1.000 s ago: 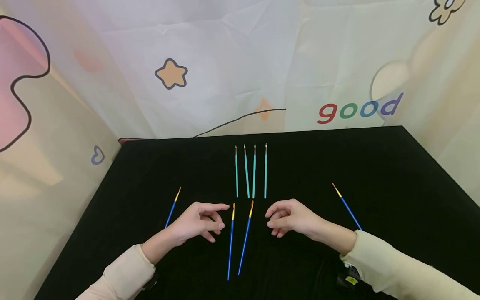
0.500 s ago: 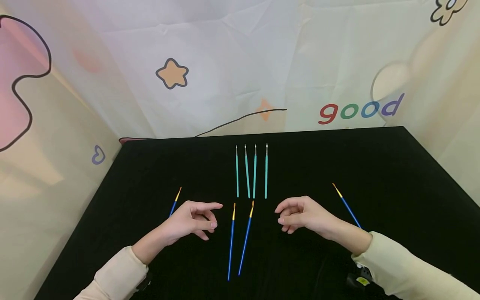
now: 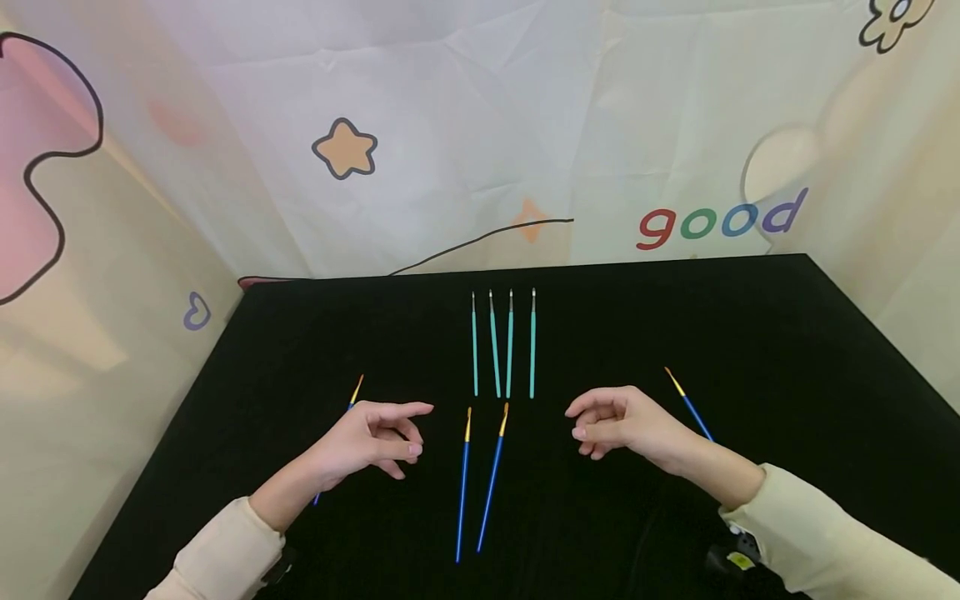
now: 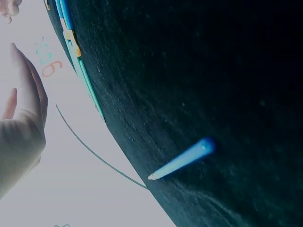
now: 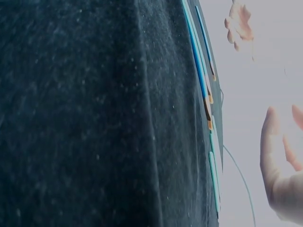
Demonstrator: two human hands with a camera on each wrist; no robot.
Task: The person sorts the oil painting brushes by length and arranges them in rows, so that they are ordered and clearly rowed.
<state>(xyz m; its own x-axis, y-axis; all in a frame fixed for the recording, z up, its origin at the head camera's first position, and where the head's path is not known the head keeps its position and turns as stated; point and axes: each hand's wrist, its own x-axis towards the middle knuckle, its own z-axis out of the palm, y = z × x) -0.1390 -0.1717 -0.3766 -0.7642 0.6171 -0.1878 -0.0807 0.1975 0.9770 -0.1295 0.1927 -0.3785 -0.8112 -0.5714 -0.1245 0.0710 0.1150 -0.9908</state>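
Note:
My left hand hovers over the table's left half with loosely bent fingers and holds nothing. Beneath it lies a blue paintbrush, partly hidden by the hand and wrist. My right hand, also holding nothing, hangs above the right half, its fingers relaxed. Another blue paintbrush lies beyond that wrist, its lower end covered by the forearm. Between the hands rest two blue paintbrushes, the left one nearly straight and the right one slanted. In the left wrist view, a blue paintbrush points away from the camera.
Several turquoise paintbrushes lie in a row farther back, bristles toward the rear edge. Black cloth covers the table. A pale printed curtain surrounds its back and sides.
Both hands have drawn apart, the left one moving left and the right one moving right and slightly up in view. The paintbrushes have stayed in place.

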